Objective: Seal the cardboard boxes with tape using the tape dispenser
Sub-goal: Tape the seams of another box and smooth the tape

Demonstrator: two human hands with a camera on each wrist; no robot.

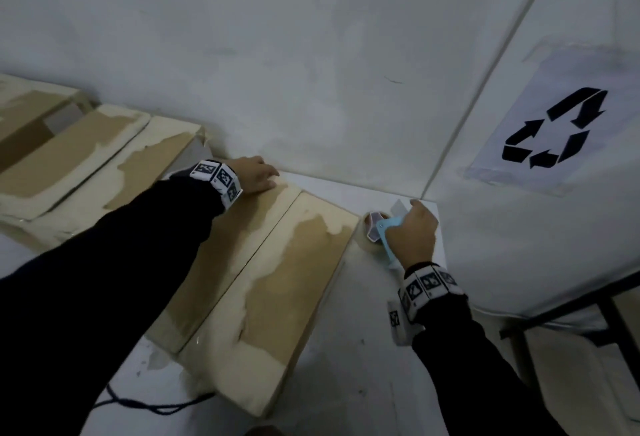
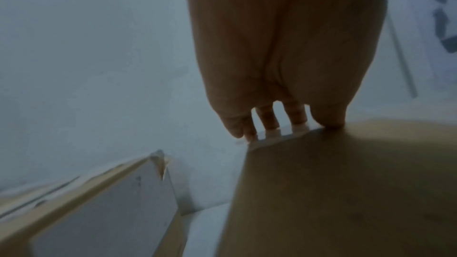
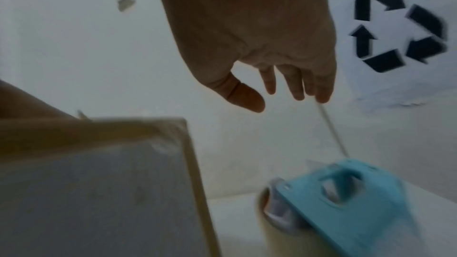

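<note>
**Dispenser Not Yet in Hand; Box Steadied for Sealing**

While the nearest cardboard box [image 1: 263, 280] lies flat on the white table [image 1: 349, 366] with its centre seam untaped, the blue tape dispenser [image 1: 382, 238] sits on the table just beside the box's right far corner. Its roll faces left toward the box, and its long axis appears to run near-to-far, handle end toward the person.

The right hand [image 3: 257, 46] is over the dispenser. In the wrist view its fingers [image 3: 296, 85] hang relaxed above the tool, grasping nothing; from the head view contact cannot be confirmed. The left hand [image 1: 254, 174] lies flat on the box's far left corner, fingertips [image 2: 272, 130] at the far edge, pressing it still.

Judgement: the step in hand is taking up the dispenser. A full wrap round the handle is advisable, and the left hand ought to hold the flaps closed.

Further boxes [image 1: 86, 158] lie to the left. A recycling sign [image 1: 554, 127] hangs on the right wall.
</note>
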